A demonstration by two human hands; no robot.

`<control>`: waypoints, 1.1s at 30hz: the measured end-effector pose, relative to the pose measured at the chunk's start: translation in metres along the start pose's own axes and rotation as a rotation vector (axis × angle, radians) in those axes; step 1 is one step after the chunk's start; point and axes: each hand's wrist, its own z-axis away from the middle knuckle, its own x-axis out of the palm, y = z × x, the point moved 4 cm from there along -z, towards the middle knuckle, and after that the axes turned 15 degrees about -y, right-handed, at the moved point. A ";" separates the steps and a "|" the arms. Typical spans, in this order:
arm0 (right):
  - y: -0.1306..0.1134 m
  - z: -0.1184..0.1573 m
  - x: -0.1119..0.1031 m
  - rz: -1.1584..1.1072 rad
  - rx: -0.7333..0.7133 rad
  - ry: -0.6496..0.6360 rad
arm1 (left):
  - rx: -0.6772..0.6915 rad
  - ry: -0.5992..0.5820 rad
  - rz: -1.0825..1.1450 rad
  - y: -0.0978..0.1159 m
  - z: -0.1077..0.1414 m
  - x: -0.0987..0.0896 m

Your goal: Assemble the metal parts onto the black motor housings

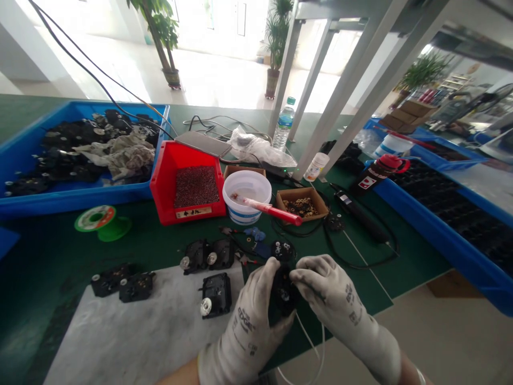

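Observation:
Both hands wear white gloves with grey print. My left hand [256, 315] is wrapped round a black part [284, 291] at the table's front edge, its thumb below and fingers at the far left side. My right hand [326, 289] has its fingertips pinched together at the part's upper right; whatever is between them is too small to make out. Several similar black housings with round metallic pieces lie to the left, one [216, 294] on the grey sheet [120, 342]. Another black piece [281, 249] rests just beyond my hands.
A red bin [160, 187] of small brown pieces, a white tub [247, 187] with a red-handled brush and a cardboard box [320, 206] of rings stand behind. Blue crates [72, 200] flank both sides. A black corded tool [363, 216] lies right.

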 end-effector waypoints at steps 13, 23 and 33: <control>0.010 0.007 0.011 -0.300 0.142 -0.021 | 0.034 0.034 -0.046 0.005 -0.003 -0.007; 0.017 0.010 0.040 -1.294 0.634 -0.194 | 0.196 0.011 0.025 0.012 -0.007 -0.013; 0.006 0.013 0.020 -1.301 0.630 -0.140 | 0.062 -0.040 0.051 0.003 -0.014 -0.022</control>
